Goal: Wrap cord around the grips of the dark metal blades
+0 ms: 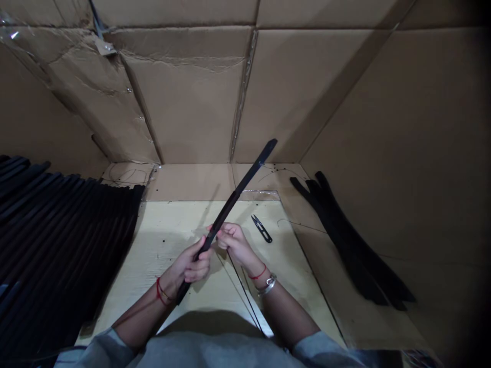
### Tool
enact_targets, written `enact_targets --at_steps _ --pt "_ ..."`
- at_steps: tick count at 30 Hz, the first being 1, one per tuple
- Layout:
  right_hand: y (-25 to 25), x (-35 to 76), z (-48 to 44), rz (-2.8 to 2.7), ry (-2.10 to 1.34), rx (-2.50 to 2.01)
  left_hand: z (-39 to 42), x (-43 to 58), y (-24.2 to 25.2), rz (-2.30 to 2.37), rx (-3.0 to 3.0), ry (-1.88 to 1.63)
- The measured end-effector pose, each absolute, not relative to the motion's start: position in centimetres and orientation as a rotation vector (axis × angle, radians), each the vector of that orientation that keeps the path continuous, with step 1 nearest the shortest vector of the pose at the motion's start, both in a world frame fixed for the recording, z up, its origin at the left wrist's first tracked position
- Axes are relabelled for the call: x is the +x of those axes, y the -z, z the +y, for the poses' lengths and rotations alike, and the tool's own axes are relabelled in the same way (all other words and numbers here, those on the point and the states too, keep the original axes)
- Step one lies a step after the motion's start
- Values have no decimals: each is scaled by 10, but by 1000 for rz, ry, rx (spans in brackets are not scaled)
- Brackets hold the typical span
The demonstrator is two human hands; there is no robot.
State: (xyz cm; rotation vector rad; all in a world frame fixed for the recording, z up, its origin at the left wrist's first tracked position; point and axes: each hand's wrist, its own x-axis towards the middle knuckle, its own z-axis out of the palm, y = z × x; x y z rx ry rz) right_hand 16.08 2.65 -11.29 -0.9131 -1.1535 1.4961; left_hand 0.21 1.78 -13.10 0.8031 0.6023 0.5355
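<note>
A long, narrow black strip (230,203) slants from lower left to upper right above the table. My left hand (194,263) is wrapped around its lower part, thumb on top. My right hand (233,243) is closed in a pinch against the strip's right edge, with a fingertip showing on the far side. From beneath these right fingers a thin dark cord (241,283) runs down towards my lap; the exact pinch point is hidden. Small black thread snips (262,228) lie on the table just right of my right hand.
Many black strips (69,240) are piled at the left. Several more black strips (353,245) lie at the right on cardboard. Cardboard walls (192,97) enclose the back and sides of the pale table (153,250). Loose thread (301,224) curls near the right edge.
</note>
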Motion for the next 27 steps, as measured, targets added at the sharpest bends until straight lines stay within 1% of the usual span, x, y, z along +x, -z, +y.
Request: enact_targets --at_steps 2,7,10,16,20,23,25,27 --pt "114 159 26 -1135 -1427 -951 16 5 130 613 825 -538" --pt "120 151 27 -1120 -1263 -1050 9 8 113 777 944 -737" --pt "124 144 24 -1132 -1229 -1087 10 5 110 829 991 -691" --pt "123 132 13 -1177 -1212 -1125 15 5 124 882 972 -610" --pt "108 140 -6 -1210 -1297 -1137 8 10 121 875 984 -614" --pt "100 167 -38 -1230 -1514 -1174 7 5 114 876 964 -629" --pt "99 198 -67 -1213 -1687 -1279 12 -5 110 901 946 -708" --pt "97 239 -102 -1154 -1803 -1380 19 -15 107 972 969 -869"
